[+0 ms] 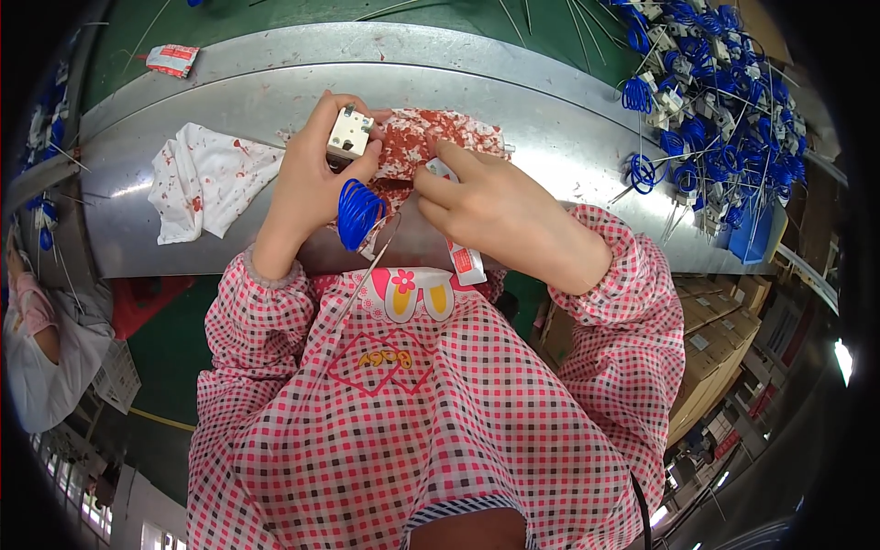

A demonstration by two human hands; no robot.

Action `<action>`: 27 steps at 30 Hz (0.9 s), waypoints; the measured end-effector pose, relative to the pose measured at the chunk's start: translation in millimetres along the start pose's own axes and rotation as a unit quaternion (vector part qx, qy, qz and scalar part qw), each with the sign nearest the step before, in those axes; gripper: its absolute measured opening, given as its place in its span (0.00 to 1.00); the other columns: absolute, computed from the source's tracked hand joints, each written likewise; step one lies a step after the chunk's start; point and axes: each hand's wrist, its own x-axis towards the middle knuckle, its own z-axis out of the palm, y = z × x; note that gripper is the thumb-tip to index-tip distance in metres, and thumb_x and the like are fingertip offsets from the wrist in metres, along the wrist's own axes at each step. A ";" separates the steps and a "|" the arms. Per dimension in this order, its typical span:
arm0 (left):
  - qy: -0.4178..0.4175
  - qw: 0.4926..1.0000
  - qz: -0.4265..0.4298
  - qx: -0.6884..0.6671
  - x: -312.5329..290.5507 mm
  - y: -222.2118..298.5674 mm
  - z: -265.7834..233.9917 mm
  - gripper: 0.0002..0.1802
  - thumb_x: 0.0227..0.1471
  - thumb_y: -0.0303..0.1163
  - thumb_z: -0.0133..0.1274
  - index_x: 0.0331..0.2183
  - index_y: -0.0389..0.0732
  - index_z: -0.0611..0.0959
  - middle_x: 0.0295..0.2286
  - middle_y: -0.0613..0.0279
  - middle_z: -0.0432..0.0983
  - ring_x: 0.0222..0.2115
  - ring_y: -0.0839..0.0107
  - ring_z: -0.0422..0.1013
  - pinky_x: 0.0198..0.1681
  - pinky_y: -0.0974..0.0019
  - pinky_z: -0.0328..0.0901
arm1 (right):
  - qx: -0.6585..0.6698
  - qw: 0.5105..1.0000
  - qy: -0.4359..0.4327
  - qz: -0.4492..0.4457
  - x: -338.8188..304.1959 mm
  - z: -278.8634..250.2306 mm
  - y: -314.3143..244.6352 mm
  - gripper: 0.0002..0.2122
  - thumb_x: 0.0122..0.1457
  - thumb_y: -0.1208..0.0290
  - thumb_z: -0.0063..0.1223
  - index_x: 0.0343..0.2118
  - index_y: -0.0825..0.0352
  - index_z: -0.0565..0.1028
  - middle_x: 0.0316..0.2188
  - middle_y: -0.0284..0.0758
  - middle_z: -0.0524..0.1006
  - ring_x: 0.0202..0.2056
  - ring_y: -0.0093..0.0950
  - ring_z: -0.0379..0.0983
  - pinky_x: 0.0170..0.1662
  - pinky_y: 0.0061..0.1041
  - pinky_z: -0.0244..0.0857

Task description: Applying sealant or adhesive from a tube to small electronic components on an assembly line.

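Observation:
My left hand (312,174) is closed around a small white capillary thermostat (351,131), its terminal face turned upward. From the thermostat hangs a blue coil (357,214), and a thin metal rod slants down over my apron. My right hand (495,206) has its fingers closed on a white-and-red squeeze tube (467,266), whose lower end sticks out under the palm. Between and behind my hands lies a cloth (431,133) thickly smeared with red. The thermostat's underside and the tube's tip are hidden.
A white cloth with red spots (206,183) lies left on the metal bench (568,101). Farther back is a crumpled tube (172,60). Many blue-coiled thermostats (697,119) pile up at the right, near a blue bin (753,236). Cardboard boxes (710,348) stand at lower right; another person's arm (41,321) shows far left.

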 end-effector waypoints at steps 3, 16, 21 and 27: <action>0.004 1.000 -0.004 -0.008 -0.5 0.6 0.0 0.12 0.43 0.22 0.50 0.33 0.37 0.68 0.29 0.58 0.75 0.35 0.71 0.72 0.36 0.72 0.63 | -0.023 1.000 -0.009 -0.010 0.4 0.1 -1.7 0.07 0.36 0.73 0.48 0.21 0.67 0.72 0.27 0.31 0.66 0.36 0.30 0.63 0.36 0.22 0.66; 0.003 0.999 -0.014 -0.037 -2.3 4.7 -1.2 0.13 0.43 0.21 0.50 0.34 0.37 0.68 0.27 0.61 0.74 0.34 0.73 0.71 0.36 0.70 0.64 | -0.025 1.000 -0.012 -0.014 -7.5 -11.1 0.7 0.09 0.37 0.73 0.48 0.25 0.69 0.72 0.31 0.34 0.68 0.40 0.34 0.65 0.37 0.25 0.67; -0.017 0.992 0.056 -0.107 -0.5 37.9 -5.9 0.14 0.42 0.18 0.47 0.35 0.36 0.67 0.26 0.62 0.71 0.36 0.71 0.70 0.39 0.68 0.64 | 0.189 0.947 0.260 -0.004 -25.5 -34.6 28.2 0.13 0.45 0.77 0.51 0.36 0.69 0.70 0.32 0.43 0.73 0.32 0.37 0.71 0.36 0.29 0.66; -0.221 0.944 0.059 -0.237 11.0 82.4 20.1 0.17 0.36 0.28 0.55 0.33 0.37 0.72 0.27 0.64 0.68 0.26 0.76 0.66 0.30 0.73 0.61 | 0.394 0.646 0.653 0.025 -21.4 -49.1 5.2 0.13 0.54 0.63 0.42 0.36 0.67 0.67 0.23 0.41 0.71 0.15 0.24 0.60 0.14 0.20 0.54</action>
